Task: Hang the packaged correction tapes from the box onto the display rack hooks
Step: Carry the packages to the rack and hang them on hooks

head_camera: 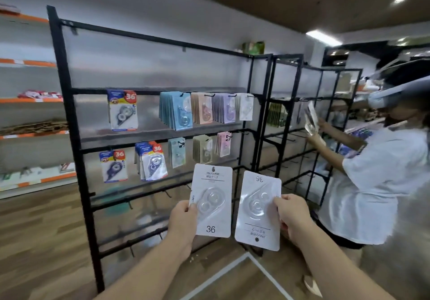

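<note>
I hold two white carded correction tape packs in front of the black display rack (76, 151). My left hand (182, 220) pinches the left edge of one pack (213, 201), which is upright with its hang hole on top and "36" at the bottom. My right hand (290, 218) pinches the right edge of the other pack (257, 211), which is upside down with its hang hole at the bottom. Several packs hang on the rack's two upper rows, among them white ones (245, 106) at the right end. The lower rows show bare hooks (167, 194). No box is in view.
A person in a white shirt (372, 183) stands close on my right, handling packs at a second black rack (309, 123). Orange-edged wall shelves (30, 99) run along the left. The floor is wood with a white line (232, 269) near my feet.
</note>
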Demonstrator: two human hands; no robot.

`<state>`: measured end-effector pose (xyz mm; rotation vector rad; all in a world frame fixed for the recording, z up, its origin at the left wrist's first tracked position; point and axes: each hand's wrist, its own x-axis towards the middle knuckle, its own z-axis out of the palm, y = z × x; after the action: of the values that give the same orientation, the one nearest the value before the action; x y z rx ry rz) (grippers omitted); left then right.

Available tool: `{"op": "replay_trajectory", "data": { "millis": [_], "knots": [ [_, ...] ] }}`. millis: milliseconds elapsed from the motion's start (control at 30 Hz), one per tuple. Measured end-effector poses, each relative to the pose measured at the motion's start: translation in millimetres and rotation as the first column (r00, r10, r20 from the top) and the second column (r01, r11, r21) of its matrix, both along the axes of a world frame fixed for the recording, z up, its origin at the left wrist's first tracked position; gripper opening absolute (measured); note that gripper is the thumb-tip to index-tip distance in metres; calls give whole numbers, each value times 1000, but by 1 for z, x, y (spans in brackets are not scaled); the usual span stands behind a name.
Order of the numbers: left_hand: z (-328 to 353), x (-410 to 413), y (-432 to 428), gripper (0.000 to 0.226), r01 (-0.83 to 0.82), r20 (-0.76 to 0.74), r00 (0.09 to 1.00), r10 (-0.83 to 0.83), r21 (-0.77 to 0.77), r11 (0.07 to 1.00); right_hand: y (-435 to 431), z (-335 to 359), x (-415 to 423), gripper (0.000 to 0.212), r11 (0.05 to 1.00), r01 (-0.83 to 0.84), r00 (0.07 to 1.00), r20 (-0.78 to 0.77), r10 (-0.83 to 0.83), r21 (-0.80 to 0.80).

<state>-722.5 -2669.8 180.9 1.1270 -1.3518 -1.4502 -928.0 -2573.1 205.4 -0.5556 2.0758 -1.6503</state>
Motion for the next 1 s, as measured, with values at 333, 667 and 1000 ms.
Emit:
{"op": "replay_trajectory", "data": {
  "millis": [333,667,1000],
  "knots": [
    [2,-149,-53,22,108,23,994,-109,40,993,-44,4,-147,13,998,66,997,-32,-65,6],
    [36,-273,-83,20,-29,48,998,28,23,999,-121,37,-281,20,993,-112,993,-42,111,-23],
    [53,-339,-163,17,-117,71,991,116,14,993,-227,37,-353,22,977,-210,978,4,211,-42]
  ]
}}
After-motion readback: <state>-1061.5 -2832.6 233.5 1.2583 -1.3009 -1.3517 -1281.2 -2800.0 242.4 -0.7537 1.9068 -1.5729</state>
